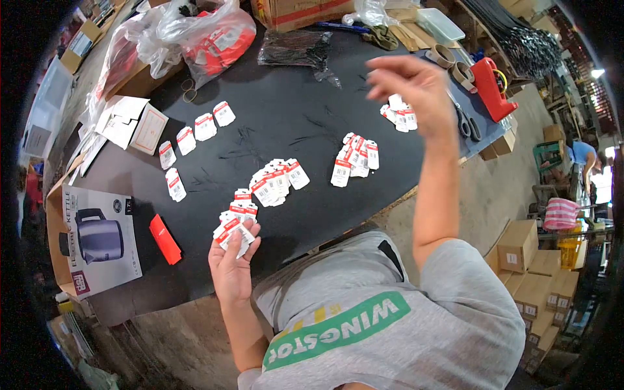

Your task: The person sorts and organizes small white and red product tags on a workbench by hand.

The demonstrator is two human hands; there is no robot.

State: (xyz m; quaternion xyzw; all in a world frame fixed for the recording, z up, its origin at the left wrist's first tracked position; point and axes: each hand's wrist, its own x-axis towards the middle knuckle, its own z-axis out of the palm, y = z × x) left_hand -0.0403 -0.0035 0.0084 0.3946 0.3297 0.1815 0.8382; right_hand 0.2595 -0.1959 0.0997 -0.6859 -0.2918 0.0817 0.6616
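My left hand (pixel 234 273) is closed on a few white-and-red barcode tags (pixel 234 236), thumb on top, at the table's near side. Just beyond it lie more tags of the same kind, and a fanned pile of tags (pixel 273 182) sits to their right. My right hand (pixel 413 88) is raised over the right side of the table, slightly blurred, its fingers stretched out with nothing visible in them. Below it lies a small group of tags (pixel 401 115), partly hidden by the hand. Another tag pile (pixel 355 158) lies between the two hands.
Several tags (pixel 205 127) lie at the left of the dark table (pixel 214 286). Around them are a kettle box (pixel 101 240), red cards (pixel 165 239), a white box (pixel 140 127), thin black strips (pixel 312 123), scissors (pixel 469 123) and a red tape dispenser (pixel 491 91). A person (pixel 583 156) is at far right.
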